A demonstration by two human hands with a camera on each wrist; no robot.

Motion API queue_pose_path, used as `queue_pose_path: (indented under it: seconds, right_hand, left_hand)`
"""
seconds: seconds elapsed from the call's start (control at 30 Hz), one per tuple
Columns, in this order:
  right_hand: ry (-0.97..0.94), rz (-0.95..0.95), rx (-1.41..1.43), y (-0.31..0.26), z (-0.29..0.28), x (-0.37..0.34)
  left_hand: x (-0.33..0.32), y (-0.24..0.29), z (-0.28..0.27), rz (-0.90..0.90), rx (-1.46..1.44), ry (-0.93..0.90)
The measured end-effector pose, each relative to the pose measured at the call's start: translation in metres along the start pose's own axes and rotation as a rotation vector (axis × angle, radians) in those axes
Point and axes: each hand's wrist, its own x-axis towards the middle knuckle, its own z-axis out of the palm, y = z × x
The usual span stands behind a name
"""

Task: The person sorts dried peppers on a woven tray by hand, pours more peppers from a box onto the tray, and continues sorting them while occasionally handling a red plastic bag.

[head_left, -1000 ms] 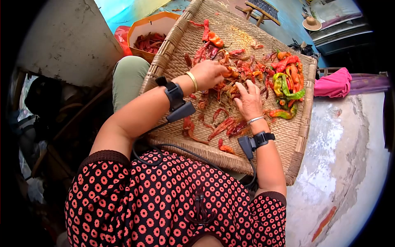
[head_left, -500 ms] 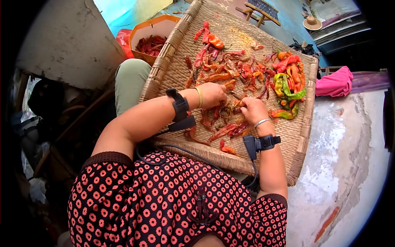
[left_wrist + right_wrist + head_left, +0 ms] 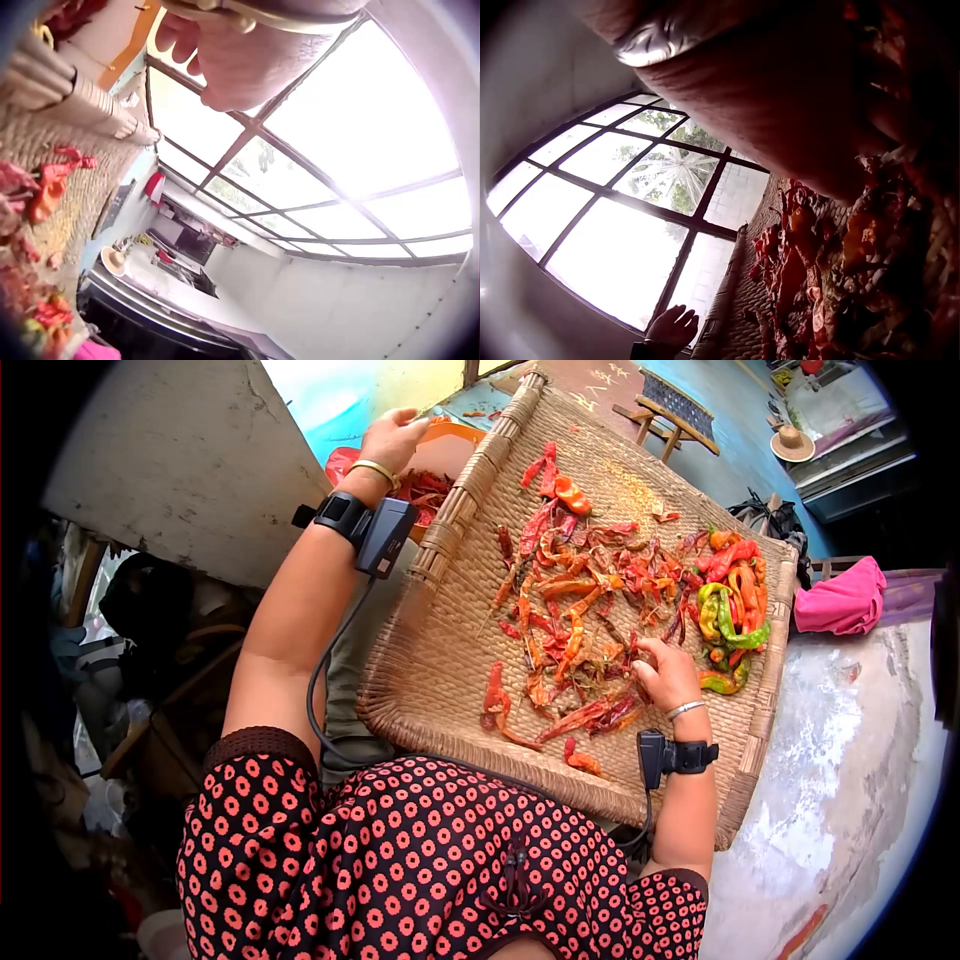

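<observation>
My left hand [image 3: 392, 442] is raised past the tray's left rim, over an orange-edged box [image 3: 445, 455] of dried red chillies [image 3: 425, 490]. Its fingers are loosely bent with nothing between them, as the left wrist view of the hand [image 3: 229, 64] shows. Low over the woven tray [image 3: 420, 680], my right hand [image 3: 668, 675] has thumb and fingers together on a shrivelled dried chilli [image 3: 633, 646], partly hidden by the fingertips. Shrivelled red and orange chillies [image 3: 570, 630] lie scattered left of that hand. Fresh green and red peppers [image 3: 735, 600] are heaped at the tray's right side.
A pale wall panel [image 3: 180, 470] stands at the left, with a red plastic bag [image 3: 341, 463] beside the box. Pink cloth [image 3: 842, 596] lies beyond the tray's right edge. Farther off are a wooden stool [image 3: 670, 415] and a straw hat [image 3: 792, 444].
My left hand has left the chillies and swung up and left over the box. My right hand stays low among the chillies. The head view has shifted, so the tray sits farther right.
</observation>
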Motion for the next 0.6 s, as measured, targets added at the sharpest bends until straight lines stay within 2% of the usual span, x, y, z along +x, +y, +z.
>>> queue_pose_path:
  seconds: [0.07, 0.1, 0.13, 0.2, 0.23, 0.3, 0.33, 0.4, 0.43, 0.5, 0.57, 0.6]
  right_hand:
    - [-0.003, 0.002, 0.011, 0.0, 0.0, 0.0]
    - [-0.005, 0.012, 0.017, -0.001, 0.0, 0.0]
    - [-0.013, 0.027, 0.015, -0.002, -0.001, 0.0]
    - [-0.016, 0.033, 0.03, -0.002, 0.002, 0.0]
    - [-0.016, 0.04, 0.046, -0.002, 0.003, 0.001]
    - [0.003, 0.016, 0.041, 0.002, 0.008, 0.002]
    - [0.006, 0.022, 0.055, 0.003, 0.01, 0.003]
    - [0.009, 0.031, 0.087, 0.003, 0.012, 0.003]
    - [0.01, 0.033, 0.085, 0.003, 0.013, 0.004]
    - [0.024, 0.05, 0.095, 0.003, 0.014, 0.004]
    - [0.031, 0.045, 0.084, 0.004, 0.016, 0.003]
    - [0.041, 0.037, 0.075, 0.004, 0.015, 0.004]
  left_hand:
    - [0.023, -0.054, -0.018, 0.048, 0.656, 0.133]
    - [0.024, -0.072, -0.025, -0.02, 0.758, 0.107]
    - [0.02, -0.08, -0.031, -0.148, 0.772, 0.046]
    - [0.03, -0.127, -0.037, -0.306, 0.562, -0.12]
    - [0.028, -0.133, -0.037, -0.325, 0.642, -0.091]
    - [0.041, -0.188, -0.038, -0.389, 0.491, -0.214]
    - [0.046, -0.216, -0.037, -0.392, 0.485, -0.217]
    - [0.053, -0.253, -0.033, -0.664, 0.284, -0.184]
    - [0.03, -0.204, -0.034, -0.532, 0.526, -0.246]
    - [0.043, -0.211, -0.035, -0.029, 1.323, -0.63]
    - [0.059, -0.227, -0.036, -0.218, 1.028, -0.409]
    - [0.066, -0.214, -0.038, -0.194, 1.084, -0.391]
